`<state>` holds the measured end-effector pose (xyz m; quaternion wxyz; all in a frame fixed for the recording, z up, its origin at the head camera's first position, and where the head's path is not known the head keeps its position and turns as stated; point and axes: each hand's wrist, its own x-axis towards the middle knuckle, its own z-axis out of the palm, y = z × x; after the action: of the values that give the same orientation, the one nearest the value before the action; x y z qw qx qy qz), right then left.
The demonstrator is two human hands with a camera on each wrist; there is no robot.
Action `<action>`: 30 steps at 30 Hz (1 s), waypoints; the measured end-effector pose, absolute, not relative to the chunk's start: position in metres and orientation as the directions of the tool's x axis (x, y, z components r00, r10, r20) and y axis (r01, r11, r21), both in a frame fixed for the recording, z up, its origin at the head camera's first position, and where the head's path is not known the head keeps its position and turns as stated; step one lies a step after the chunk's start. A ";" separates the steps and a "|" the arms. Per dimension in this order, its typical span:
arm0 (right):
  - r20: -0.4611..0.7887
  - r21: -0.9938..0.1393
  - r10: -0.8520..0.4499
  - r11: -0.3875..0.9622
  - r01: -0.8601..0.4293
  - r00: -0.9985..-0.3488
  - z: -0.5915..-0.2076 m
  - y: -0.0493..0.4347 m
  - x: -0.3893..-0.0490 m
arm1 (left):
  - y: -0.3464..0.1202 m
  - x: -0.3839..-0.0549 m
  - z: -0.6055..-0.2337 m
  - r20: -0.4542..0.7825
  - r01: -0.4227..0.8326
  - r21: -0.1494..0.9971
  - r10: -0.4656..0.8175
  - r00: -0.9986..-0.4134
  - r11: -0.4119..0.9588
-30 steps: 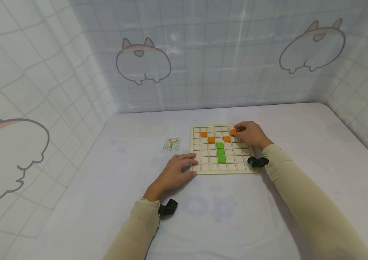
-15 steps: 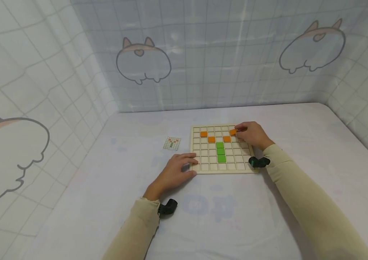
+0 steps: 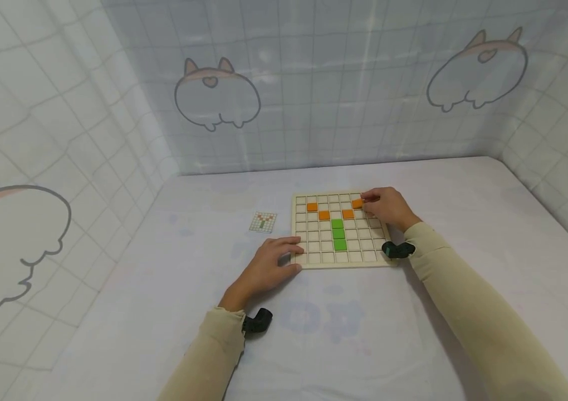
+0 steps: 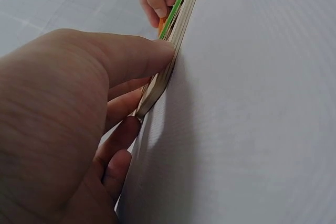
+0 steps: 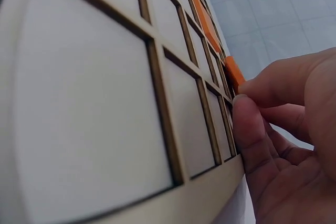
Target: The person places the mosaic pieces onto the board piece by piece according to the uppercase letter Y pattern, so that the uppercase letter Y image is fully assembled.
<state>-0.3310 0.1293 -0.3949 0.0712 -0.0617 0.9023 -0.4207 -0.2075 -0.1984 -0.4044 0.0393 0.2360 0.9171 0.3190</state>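
Note:
A pale wooden grid board (image 3: 314, 257) lies flat on the table. Three green tiles (image 3: 338, 234) run in a column near its middle. Orange tiles (image 3: 324, 215) slant away from the column's top on both sides. At the far right of the board my right hand (image 3: 389, 207) pinches an orange tile (image 3: 357, 204) between thumb and forefinger; the right wrist view shows this orange tile (image 5: 234, 73) tilted at the grid ridges. My left hand (image 3: 270, 263) rests at the board's left edge. In the left wrist view its thumb (image 4: 152, 53) lies on the rim, other fingers along the side.
Left of the board lies a small card (image 3: 263, 222) printed with a grid and a coloured Y-like pattern. White cloth (image 3: 163, 289) covers the table. A grid-patterned curtain (image 3: 314, 83) with cartoon animal drawings stands behind and at both sides.
The head view has shifted slightly. Both hands stay nearly where they were, and the right hand still pinches the orange tile over the same corner of the board.

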 end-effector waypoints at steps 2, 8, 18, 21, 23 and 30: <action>-0.081 -0.775 -0.166 0.630 -0.042 -0.983 -0.395 0.129 -0.331 | -0.199 -0.208 -0.405 0.081 0.409 0.604 0.458 -0.885 0.684; -0.079 -0.782 -0.158 0.623 -0.037 -0.984 -0.395 0.129 -0.331 | -0.199 -0.208 -0.406 0.089 0.411 0.606 0.455 -0.886 0.681; -0.075 -0.749 -0.188 0.659 -0.070 -0.979 -0.392 0.129 -0.331 | -0.199 -0.207 -0.406 0.076 0.403 0.610 0.456 -0.887 0.682; -0.072 -0.737 -0.198 0.671 -0.081 -0.978 -0.391 0.127 -0.332 | -0.199 -0.208 -0.407 0.072 0.401 0.607 0.455 -0.887 0.686; -0.073 -0.731 -0.199 0.677 -0.083 -0.977 -0.391 0.126 -0.332 | -0.199 -0.208 -0.407 0.071 0.400 0.605 0.454 -0.888 0.688; -0.077 -0.719 -0.189 0.691 -0.076 -0.979 -0.390 0.124 -0.332 | -0.199 -0.208 -0.407 0.074 0.400 0.604 0.451 -0.889 0.689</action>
<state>-0.3316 0.1240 -0.3900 0.0727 -0.0723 0.9166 -0.3863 -0.2084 -0.1990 -0.4071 0.0401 0.2317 0.9182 0.3189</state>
